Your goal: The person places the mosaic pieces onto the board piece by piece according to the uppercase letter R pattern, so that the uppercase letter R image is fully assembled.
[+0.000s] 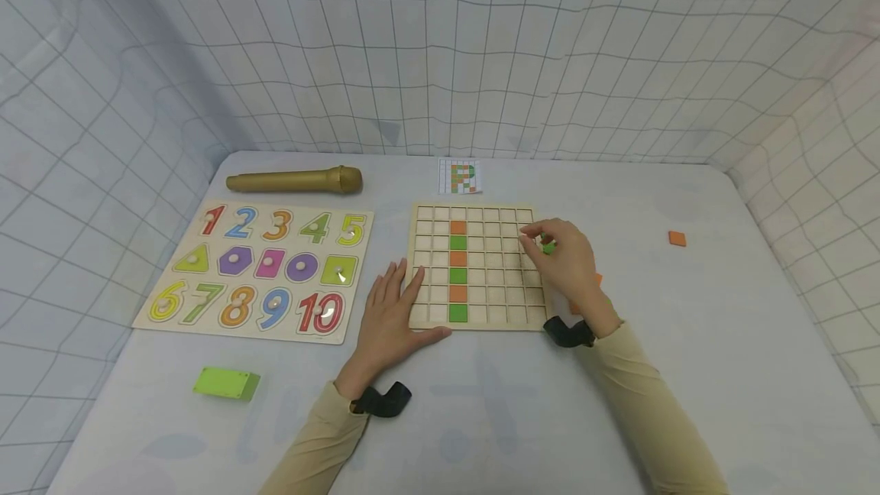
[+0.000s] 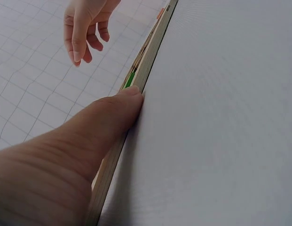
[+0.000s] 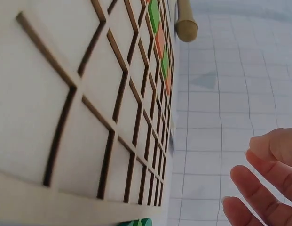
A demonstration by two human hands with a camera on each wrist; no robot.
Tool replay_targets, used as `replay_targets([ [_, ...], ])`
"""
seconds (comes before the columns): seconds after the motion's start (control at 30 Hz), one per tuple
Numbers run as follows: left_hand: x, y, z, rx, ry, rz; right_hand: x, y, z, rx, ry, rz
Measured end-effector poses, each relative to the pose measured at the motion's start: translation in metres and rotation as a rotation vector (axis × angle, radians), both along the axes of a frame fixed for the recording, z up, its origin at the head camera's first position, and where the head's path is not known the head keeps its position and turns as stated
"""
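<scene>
Fingers lie straight and spread on the left hand (image 1: 390,319), which rests at the near left corner of the wooden grid board (image 1: 493,273). Its fingertips reach along the board's left side, and its thumb lies against the near edge, as the left wrist view also shows. The fingers of the right hand (image 1: 567,262) are loosely bent over the board's right edge, thumb and forefinger tips close together; nothing shows between them in any view.

The board itself carries one column of tiles (image 1: 457,276), third from its left side: six squares alternating orange and green, from the second row down to the near edge. Just outside the board's right edge, green pieces (image 1: 548,247) show beside the right hand, while orange pieces (image 1: 574,308) lie partly hidden below it. Well to the right of the board lies a single orange tile (image 1: 677,239).

Beyond the board's far edge sits a small pattern card (image 1: 462,176), with coloured squares on a grid. To the board's left lies a number puzzle (image 1: 220,240); a gold microphone (image 1: 289,180) lies off the board's far left corner, and a green block (image 1: 225,383) is well apart, to the near left of the board.
</scene>
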State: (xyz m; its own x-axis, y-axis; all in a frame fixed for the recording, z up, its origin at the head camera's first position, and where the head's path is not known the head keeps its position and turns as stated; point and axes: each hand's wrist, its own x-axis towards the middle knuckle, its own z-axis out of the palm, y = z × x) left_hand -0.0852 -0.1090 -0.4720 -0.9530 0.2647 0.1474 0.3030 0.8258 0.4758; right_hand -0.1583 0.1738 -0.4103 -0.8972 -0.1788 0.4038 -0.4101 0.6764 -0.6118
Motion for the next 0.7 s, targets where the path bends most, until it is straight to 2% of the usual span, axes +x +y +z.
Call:
replay_targets([
  [0.27,0.000,0.000,-0.001,0.007,-0.005,0.002,-0.006,0.022,-0.005,-0.029,0.043,-0.160],
  [0.37,0.000,0.000,-0.001,0.009,-0.002,0.000,-0.007,0.030,-0.007,-0.016,0.023,-0.215],
  [0.53,0.000,0.000,0.000,0.011,0.001,0.000,-0.007,0.042,-0.006,0.056,-0.112,-0.287],
  [0.7,0.001,0.000,0.001,0.013,-0.005,0.006,-0.008,0.050,-0.006,0.148,-0.263,-0.301],
])
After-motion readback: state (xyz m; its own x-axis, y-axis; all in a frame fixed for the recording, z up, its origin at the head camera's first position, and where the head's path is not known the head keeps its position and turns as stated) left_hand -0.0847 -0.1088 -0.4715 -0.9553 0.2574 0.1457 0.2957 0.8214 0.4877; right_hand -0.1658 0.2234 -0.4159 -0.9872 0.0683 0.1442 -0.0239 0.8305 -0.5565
